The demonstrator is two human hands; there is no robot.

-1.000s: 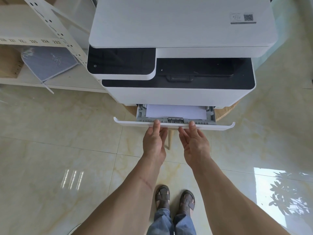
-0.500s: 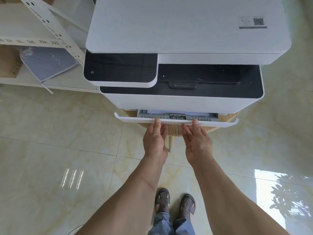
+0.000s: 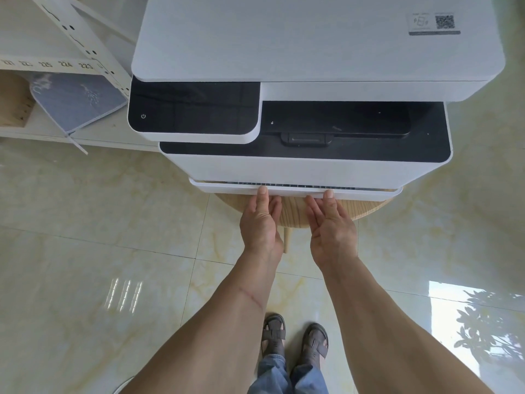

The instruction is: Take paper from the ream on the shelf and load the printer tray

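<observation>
Both flat, fingers extended: left hand (image 3: 260, 223) and right hand (image 3: 331, 228) press tray front (image 3: 369, 194), gripping nothing; printer (image 3: 298, 166) tray nearly flush.

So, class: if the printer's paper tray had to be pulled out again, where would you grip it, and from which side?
Grip the tray by its white front lip, from the front and below. Only that long, narrow edge sticks out beneath the printer.

Glossy cream marble floor tiles (image 3: 85, 251) (bright window reflections), round wooden table (image 3: 295, 211), white shelving (image 3: 85, 46).
</observation>
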